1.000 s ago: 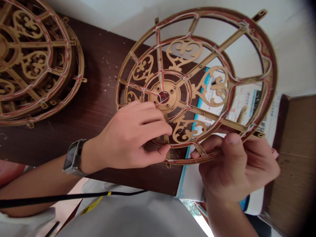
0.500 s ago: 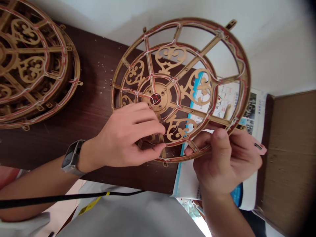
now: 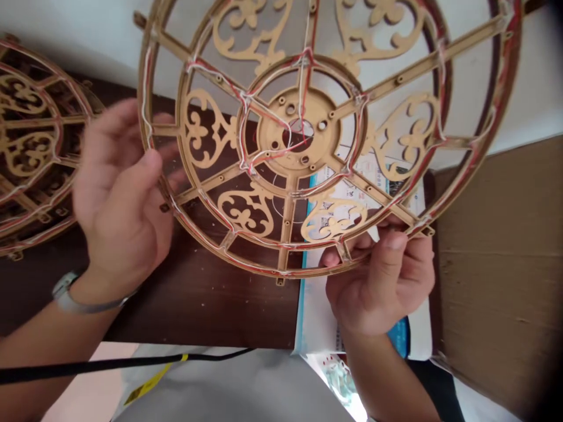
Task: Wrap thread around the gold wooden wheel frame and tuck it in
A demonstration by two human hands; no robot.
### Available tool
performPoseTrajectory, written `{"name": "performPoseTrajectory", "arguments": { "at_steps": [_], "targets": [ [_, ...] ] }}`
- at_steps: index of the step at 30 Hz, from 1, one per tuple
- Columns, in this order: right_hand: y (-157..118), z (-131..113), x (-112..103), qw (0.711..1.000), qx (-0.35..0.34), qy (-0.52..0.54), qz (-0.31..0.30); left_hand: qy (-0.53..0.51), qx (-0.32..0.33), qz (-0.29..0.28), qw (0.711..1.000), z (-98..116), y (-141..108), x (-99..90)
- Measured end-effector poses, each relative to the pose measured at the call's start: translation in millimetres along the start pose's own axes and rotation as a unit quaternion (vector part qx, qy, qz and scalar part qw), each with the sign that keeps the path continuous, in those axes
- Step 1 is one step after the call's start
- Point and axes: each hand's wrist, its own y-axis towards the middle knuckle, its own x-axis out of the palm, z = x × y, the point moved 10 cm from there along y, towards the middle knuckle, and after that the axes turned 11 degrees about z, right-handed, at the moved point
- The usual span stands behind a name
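A round gold openwork frame [image 3: 275, 117] strung with red and white wire was clamped at its lower right rim between the thumb and fingers of the right hand [image 3: 378, 281]; the left hand [image 3: 118, 199] was held open behind the left rim, contact unclear.

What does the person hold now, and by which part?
The right hand pinches the lower-right rim of the gold openwork round frame; whether the blurred left hand grips it cannot be told.
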Motion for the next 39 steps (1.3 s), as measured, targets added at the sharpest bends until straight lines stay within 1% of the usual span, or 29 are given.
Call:
{"name": "performPoseTrajectory", "arguments": {
  "at_steps": [1, 2, 3, 4, 6, 8, 11, 13, 14, 18, 20, 23, 25, 29, 32, 34, 37, 39],
  "targets": [
    [-2, 0, 2, 1.0, 0.004, 0.003, -0.008, -0.044, -0.108, -0.027, 0.993, -17, -5, 11.6],
    [-4, 2, 4, 1.0, 0.013, 0.002, -0.017, -0.068, -0.182, -0.027, 0.981, -28, -10, 18.7],
    [-5, 4, 5, 0.999, 0.025, -0.003, -0.024, -0.086, -0.193, -0.004, 0.977, -27, -12, 20.3],
    [-6, 6, 6, 0.999, 0.036, -0.012, -0.03, -0.09, -0.23, 0.006, 0.969, -32, -16, 23.3],
    [-3, 10, 3, 0.998, 0.048, -0.036, -0.032, -0.112, -0.229, 0.055, 0.966, -31, -13, 18.3],
    [4, 9, -6, 0.998, 0.03, -0.057, -0.008, -0.114, -0.207, 0.078, 0.968, -32, -7, 10.7],
    [16, 4, -21, 0.998, -0.015, -0.056, 0.039, -0.08, -0.185, 0.071, 0.977, -39, 5, 0.6],
    [20, 3, -20, 0.997, -0.033, -0.058, 0.023, -0.059, -0.178, 0.061, 0.98, -44, 9, -3.8],
    [22, 1, -21, 0.996, -0.051, -0.068, 0.026, -0.053, -0.174, 0.057, 0.982, -45, 11, -5.2],
    [24, -12, -23, 0.981, -0.134, -0.127, 0.058, -0.029, -0.168, 0.044, 0.984, -53, 11, -6.1],
    [24, -14, -18, 0.979, -0.14, -0.142, 0.041, -0.016, -0.164, 0.038, 0.986, -57, 11, -6.2],
    [22, -10, -4, 0.982, -0.107, -0.155, -0.021, 0.003, -0.155, 0.026, 0.988, -62, 11, -6.7],
    [16, -7, 5, 0.981, -0.084, -0.162, -0.062, 0.01, -0.163, 0.021, 0.986, -66, 11, -7.7],
    [3, -7, 13, 0.98, -0.082, -0.158, -0.089, 0.014, -0.188, 0.01, 0.982, -74, 11, -8.6],
    [-4, -3, 17, 0.978, -0.068, -0.157, -0.117, 0.007, -0.199, 0.002, 0.98, -77, 11, -7.5],
    [-7, -3, 18, 0.975, -0.08, -0.16, -0.129, 0.004, -0.211, -0.002, 0.978, -79, 9, -6.2],
    [-10, -6, 20, 0.968, -0.118, -0.158, -0.156, 0.006, -0.226, -0.014, 0.974, -82, 7, -3.3],
    [-13, 0, 24, 0.962, -0.1, -0.162, -0.195, 0.009, -0.23, -0.02, 0.973, -84, 6, -2.1]
  ]
}}
